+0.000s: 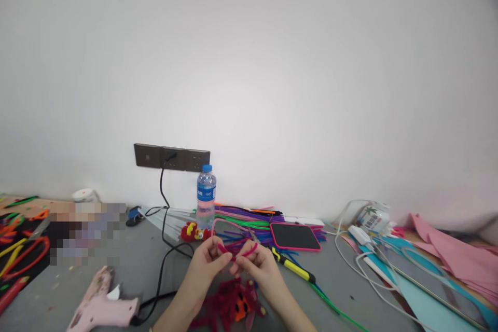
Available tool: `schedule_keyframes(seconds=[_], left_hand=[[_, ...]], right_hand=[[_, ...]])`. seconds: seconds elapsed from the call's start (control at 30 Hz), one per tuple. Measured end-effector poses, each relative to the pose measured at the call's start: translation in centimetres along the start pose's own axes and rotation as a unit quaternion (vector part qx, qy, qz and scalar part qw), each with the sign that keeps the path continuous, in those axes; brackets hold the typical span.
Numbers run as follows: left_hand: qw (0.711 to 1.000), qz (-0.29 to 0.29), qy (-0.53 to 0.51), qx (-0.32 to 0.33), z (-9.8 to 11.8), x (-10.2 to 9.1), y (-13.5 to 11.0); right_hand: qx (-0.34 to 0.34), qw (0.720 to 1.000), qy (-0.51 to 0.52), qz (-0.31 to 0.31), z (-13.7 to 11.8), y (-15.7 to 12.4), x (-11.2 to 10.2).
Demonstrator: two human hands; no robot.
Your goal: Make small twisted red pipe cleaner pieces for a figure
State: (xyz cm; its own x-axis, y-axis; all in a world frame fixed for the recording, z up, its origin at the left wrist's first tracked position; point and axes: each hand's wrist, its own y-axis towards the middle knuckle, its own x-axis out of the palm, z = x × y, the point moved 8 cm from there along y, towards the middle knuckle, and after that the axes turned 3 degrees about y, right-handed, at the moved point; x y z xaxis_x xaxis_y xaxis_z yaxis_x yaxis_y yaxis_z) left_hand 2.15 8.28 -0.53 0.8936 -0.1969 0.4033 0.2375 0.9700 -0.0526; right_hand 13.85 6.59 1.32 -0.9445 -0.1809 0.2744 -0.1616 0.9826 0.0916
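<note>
Between my two hands runs a short dark-pink pipe cleaner (229, 253), pinched at both sides. My left hand (212, 259) has thumb and forefinger closed on it, and my right hand (254, 261) grips its other part, the fingertips almost touching. Just below my hands, on the grey table, lies a fuzzy crimson pipe-cleaner figure (229, 298) with an orange and black patch, partly hidden by my forearms. Behind my left hand sits a small red and yellow pipe-cleaner figure (194, 232). Yellow-handled pliers (295, 268) lie right of my right hand.
A pink glue gun (105, 303) lies front left, its black cord running to the wall sockets (172, 157). Behind my hands are a water bottle (206, 194), bundled pipe cleaners (241, 223) and a pink-edged phone (295, 237). White cables (361, 259) and coloured sheets (451, 259) cover the right.
</note>
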Motion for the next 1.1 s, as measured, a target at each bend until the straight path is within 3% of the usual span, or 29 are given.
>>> schedule_keyframes(seconds=[0.3,0.5,0.63,0.73,0.83,1.1], left_hand=[[0.994,-0.017,-0.103,-0.017,0.5,1.7,-0.6],[0.994,-0.063,-0.090,-0.025,0.5,2.3,-0.8],[0.996,-0.045,-0.077,-0.020,0.2,1.8,-0.5],[0.996,-0.006,-0.093,-0.011,0.0,0.9,-0.2],[0.994,-0.003,-0.112,-0.016,-0.3,0.6,0.0],[0.994,-0.028,-0.087,-0.058,-0.7,0.8,-0.4]], right_hand=[[-0.012,1.000,0.014,-0.013,-0.4,-0.2,0.4],[-0.047,0.999,0.009,0.005,0.1,-0.1,0.1],[-0.056,0.998,-0.018,0.020,-0.1,-0.3,0.1],[-0.096,0.989,-0.115,0.020,-1.3,-0.6,0.3],[-0.148,0.967,-0.206,0.016,-2.2,-1.0,0.5],[-0.130,0.974,-0.185,0.022,-1.2,-0.8,-0.4]])
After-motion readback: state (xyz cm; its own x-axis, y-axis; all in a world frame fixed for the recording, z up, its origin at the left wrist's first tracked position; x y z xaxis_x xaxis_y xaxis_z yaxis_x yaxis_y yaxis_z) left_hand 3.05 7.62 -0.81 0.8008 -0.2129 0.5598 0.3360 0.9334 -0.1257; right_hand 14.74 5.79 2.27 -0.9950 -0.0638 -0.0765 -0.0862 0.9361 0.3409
